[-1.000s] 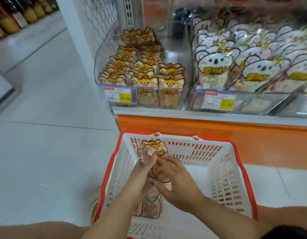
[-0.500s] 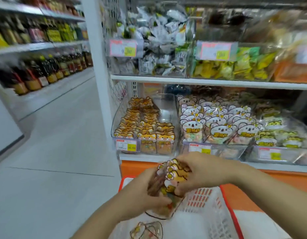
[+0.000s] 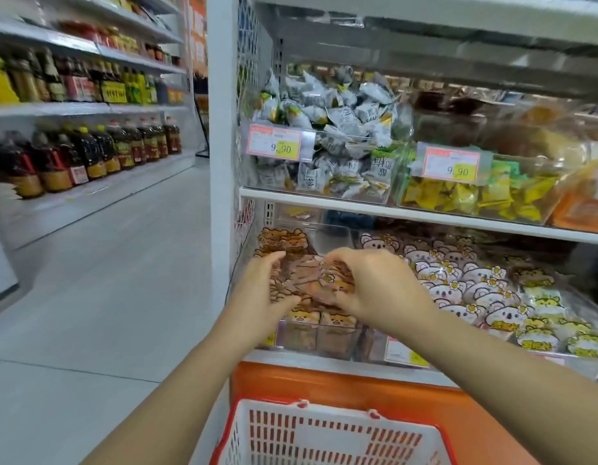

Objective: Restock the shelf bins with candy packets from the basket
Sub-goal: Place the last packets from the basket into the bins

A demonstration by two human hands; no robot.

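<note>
"Over the lower shelf, where are the candy packets (image 3: 309,280)?"

"Bunched between both hands, just above the clear bin (image 3: 311,338) that holds rows of orange animal-faced packs."

"And the hands?"

"The left hand (image 3: 267,292) curls round the bundle's left side. The right hand (image 3: 374,283) grips the right side, fingers bent over the top. Blur hides how many packets there are."

"The basket?"

"The white, red-rimmed basket (image 3: 334,441) sits below the shelf's orange base."

Orange animal-print candy packets (image 3: 309,280), blurred, bunched over clear plastic shelf bin (image 3: 324,342); white red-rimmed basket (image 3: 328,437) below.
</note>
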